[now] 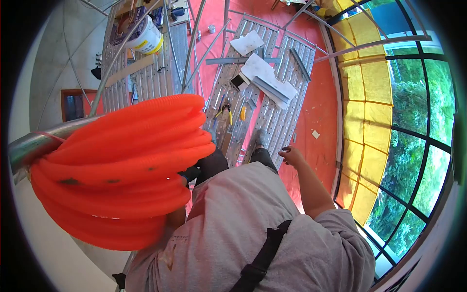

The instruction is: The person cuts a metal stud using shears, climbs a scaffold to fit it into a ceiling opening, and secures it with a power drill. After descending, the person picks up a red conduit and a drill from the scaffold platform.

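A big coil of orange corrugated conduit [121, 170] hangs from a metal pole at the left, close in front of my body. My left forearm [177, 218] goes behind this coil, which hides my left hand. Low at my right side, my right hand [291, 156] hangs over the red floor, fingers loosely curled and apart, with no tool in them. Below me on the metal scaffold planks lie yellow-handled pliers [224, 111], a yellow tool [242, 114], grey metal profiles [271, 89] and white board pieces [272, 78].
I stand on perforated scaffold planks [287, 117] above a red-covered floor [318, 117]. A white bucket [146, 40] stands on the platform at upper left. Scaffold tubes [194, 41] cross the view. Windows with yellow sheeting [364, 117] line the right.
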### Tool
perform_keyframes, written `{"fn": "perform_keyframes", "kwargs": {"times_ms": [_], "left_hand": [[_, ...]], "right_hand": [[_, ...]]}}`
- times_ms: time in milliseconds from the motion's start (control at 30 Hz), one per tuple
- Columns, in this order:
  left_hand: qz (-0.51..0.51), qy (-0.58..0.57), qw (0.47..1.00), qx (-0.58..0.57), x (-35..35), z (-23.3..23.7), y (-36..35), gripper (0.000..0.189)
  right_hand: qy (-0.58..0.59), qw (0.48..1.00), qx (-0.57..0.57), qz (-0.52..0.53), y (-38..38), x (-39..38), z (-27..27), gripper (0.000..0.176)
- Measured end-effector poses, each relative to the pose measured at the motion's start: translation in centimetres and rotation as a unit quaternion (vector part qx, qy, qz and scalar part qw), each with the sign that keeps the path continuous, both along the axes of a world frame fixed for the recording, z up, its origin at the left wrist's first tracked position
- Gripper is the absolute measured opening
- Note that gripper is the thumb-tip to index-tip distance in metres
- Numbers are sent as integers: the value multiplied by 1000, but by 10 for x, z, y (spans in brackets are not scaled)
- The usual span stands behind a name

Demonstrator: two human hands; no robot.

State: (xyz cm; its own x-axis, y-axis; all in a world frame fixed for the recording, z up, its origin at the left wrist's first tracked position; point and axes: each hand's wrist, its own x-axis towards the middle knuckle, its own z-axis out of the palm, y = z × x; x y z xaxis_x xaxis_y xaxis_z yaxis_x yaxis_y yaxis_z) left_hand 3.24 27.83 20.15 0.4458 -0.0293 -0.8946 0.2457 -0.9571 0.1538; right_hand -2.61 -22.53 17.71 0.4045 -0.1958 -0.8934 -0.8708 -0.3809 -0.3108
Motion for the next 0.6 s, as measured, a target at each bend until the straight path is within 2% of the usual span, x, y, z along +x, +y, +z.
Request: {"fn": "perform_keyframes", "kwargs": {"times_ms": [300,500,600], "left_hand": [[38,-38,999,-9,-12,-12,40,50],[62,-56,997,-7,-14,-25,1,50],[65,-59,996,-10,-16,-31,-29,50]], "right_hand": [[0,996,-42,-75,-8,-16,5,58],[30,999,11,17,-32,14,-33,62],[-29,998,-15,61,-48,18,-62,58]]}}
